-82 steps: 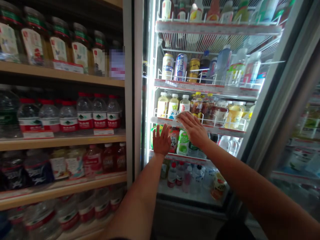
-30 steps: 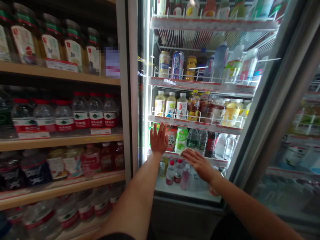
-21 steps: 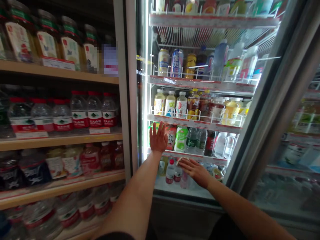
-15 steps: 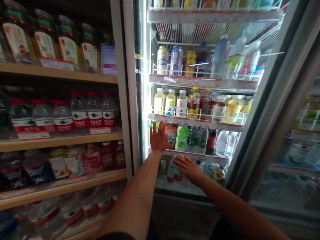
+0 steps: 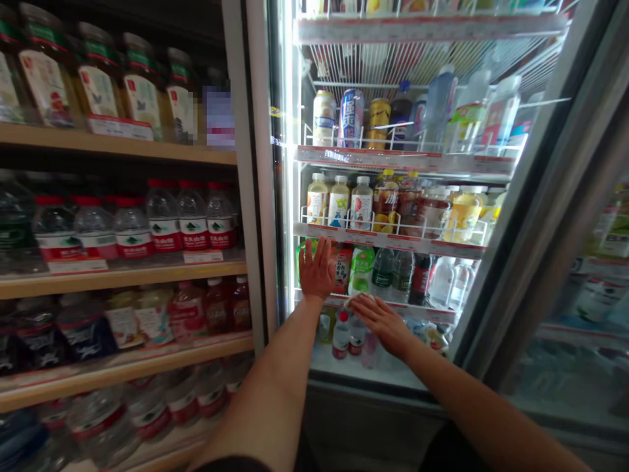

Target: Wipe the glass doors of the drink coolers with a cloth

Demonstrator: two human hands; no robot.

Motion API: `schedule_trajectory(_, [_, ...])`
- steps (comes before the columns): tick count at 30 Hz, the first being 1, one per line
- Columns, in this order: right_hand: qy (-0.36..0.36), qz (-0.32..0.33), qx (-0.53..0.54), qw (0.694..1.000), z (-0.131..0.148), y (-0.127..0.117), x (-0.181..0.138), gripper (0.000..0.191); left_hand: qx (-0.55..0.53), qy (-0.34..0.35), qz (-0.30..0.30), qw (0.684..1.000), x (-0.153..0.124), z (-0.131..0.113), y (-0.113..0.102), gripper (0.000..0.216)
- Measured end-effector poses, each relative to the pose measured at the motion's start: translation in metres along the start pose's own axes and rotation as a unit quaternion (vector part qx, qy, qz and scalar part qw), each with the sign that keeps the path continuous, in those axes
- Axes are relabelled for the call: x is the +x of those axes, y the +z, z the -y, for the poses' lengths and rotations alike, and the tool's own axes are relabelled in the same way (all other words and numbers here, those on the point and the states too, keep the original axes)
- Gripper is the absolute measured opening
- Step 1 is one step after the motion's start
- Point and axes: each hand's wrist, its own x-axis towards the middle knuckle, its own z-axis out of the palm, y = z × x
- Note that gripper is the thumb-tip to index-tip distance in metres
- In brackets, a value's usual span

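My left hand (image 5: 317,270) is raised with its fingers spread, level with the drinks on the fridge's second-lowest shelf. It looks laid flat on the fridge's glass front, and nothing shows in it. Lower and to the right, my right hand (image 5: 381,321) lies flat, fingers stretched and close together, over a white cloth or tissue (image 5: 352,299). Only a small edge of that cloth shows past the fingertips, at the shelf's front strip. Behind the glass near my hands stand a green-labelled bottle (image 5: 362,270) and a small red-capped bottle (image 5: 341,335).
Lit fridge shelves hold cans (image 5: 324,118) and bottles in rows. A metal door frame (image 5: 531,216) slants along the right, with another glass front beyond. Open wooden shelves (image 5: 122,272) on the left carry red-capped water bottles (image 5: 164,219) and tea bottles (image 5: 101,82).
My right hand has slid slightly up with the white cloth, uncovering the small red-capped bottle below. My left hand stays in nearly the same place; the whole view has shifted a little.
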Motion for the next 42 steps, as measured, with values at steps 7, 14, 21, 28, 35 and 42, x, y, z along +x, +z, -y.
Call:
schedule_trajectory(7, [0.116,-0.069,-0.018,0.991,-0.013,-0.016,0.004,0.068,0.013,-0.002,-0.004,1.000,0.000,0.000,0.001,0.054])
schedule_trajectory(14, [0.177,-0.212,-0.035,0.961,-0.039,-0.029,0.013,0.075,0.018,0.011,-0.024,1.000,0.000,0.001,0.002,0.058])
schedule_trajectory(21, [0.136,-0.138,-0.031,0.981,-0.041,-0.033,0.019,0.072,0.006,0.004,-0.015,1.000,-0.001,0.002,0.003,0.057])
schedule_trajectory(28, [0.181,-0.199,-0.061,0.961,-0.050,-0.042,0.036,0.073,0.019,0.015,-0.031,0.999,-0.001,0.002,0.003,0.058])
schedule_trajectory(35, [0.160,-0.185,-0.049,0.968,-0.046,-0.046,0.055,0.072,0.020,0.009,-0.023,0.999,0.000,0.001,0.002,0.056])
schedule_trajectory(42, [0.121,-0.157,-0.057,0.979,-0.053,-0.054,0.080,0.072,0.010,0.011,-0.035,0.999,0.000,0.001,0.001,0.058])
